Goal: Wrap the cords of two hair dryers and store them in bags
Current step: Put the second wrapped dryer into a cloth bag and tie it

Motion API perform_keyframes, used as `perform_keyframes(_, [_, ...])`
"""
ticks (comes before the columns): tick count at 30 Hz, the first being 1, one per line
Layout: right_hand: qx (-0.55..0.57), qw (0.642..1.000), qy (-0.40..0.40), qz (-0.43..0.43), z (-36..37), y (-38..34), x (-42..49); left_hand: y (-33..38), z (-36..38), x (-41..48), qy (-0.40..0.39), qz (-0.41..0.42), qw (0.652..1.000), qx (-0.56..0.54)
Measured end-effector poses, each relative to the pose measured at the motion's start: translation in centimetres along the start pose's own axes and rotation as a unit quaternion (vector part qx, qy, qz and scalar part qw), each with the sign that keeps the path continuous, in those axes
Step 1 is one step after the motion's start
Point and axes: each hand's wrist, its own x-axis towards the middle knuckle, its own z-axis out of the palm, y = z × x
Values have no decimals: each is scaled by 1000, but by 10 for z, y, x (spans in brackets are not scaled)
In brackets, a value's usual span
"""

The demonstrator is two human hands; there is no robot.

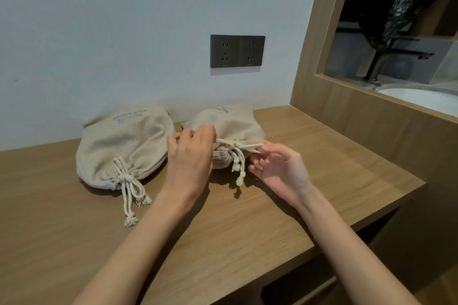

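Two beige cloth drawstring bags lie on the wooden desk (309, 181), both bulging and drawn closed. The left bag (124, 146) has its cream cord tied in a bow at the neck. The right bag (233, 124) has its drawstring (238, 156) knotted, with two ends hanging down. My left hand (190, 156) rests against the right bag's gathered neck, fingers curled on the fabric. My right hand (275, 163) pinches a loop of that drawstring with thumb and fingertips. No hair dryer or power cord shows; the bags hide their contents.
A dark double wall socket (237, 51) sits above the bags. A wooden partition (347, 111) with a glass opening rises on the right, with a white basin (421, 96) behind it. The desk's right edge drops off near my right forearm.
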Motion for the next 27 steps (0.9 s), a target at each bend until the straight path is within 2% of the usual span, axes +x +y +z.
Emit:
perform_keyframes(2, [-59,998,4,6,1,2,2,-4,2,-2,-16,2,998,55])
perform_keyframes(3, [-98,995,12,3,2,2,2,-3,2,-1,-31,-14,999,35])
perform_keyframes(5, [-148,989,29,-11,2,4,3,-5,1,0,-67,-69,990,-105])
perform_keyframes(6, [-156,987,39,-13,2,4,3,-6,-2,-4,-97,-109,967,-208])
perform_keyframes(7, [-157,986,48,-11,1,5,2,-5,-3,-6,-131,-166,924,-317])
perform_keyframes(8, [-151,987,52,-6,1,6,2,-4,-6,-5,-163,-232,859,-427])
perform_keyframes(9, [-140,989,54,0,1,6,2,-3,-7,-3,-192,-275,807,-486])
perform_keyframes(11, [-112,992,59,14,2,5,1,-4,-3,2,-239,-318,734,-551])
perform_keyframes(12, [-92,993,65,21,3,4,1,-3,-8,0,-252,-355,666,-606])
perform_keyframes(13, [-64,995,70,30,3,3,0,-2,-8,-1,-260,-377,656,-600])
perform_keyframes(15, [3,997,62,50,2,-1,-2,0,-6,5,-242,-394,671,-580])
perform_keyframes(16, [31,997,46,57,1,-2,-1,8,-10,9,-263,-378,687,-562])
perform_keyframes(17, [55,996,26,60,0,-2,0,10,-10,10,-237,-420,660,-576])
perform_keyframes(18, [77,995,10,62,0,-1,1,7,-9,3,-208,-426,651,-593])
perform_keyframes(20, [102,992,-7,67,0,0,2,9,-3,3,-174,-436,668,-577])
perform_keyframes(24, [61,994,5,88,3,2,4,18,-4,10,-168,-397,737,-521])
perform_keyframes(27, [95,988,18,119,5,2,3,11,-1,6,-140,-348,818,-437])
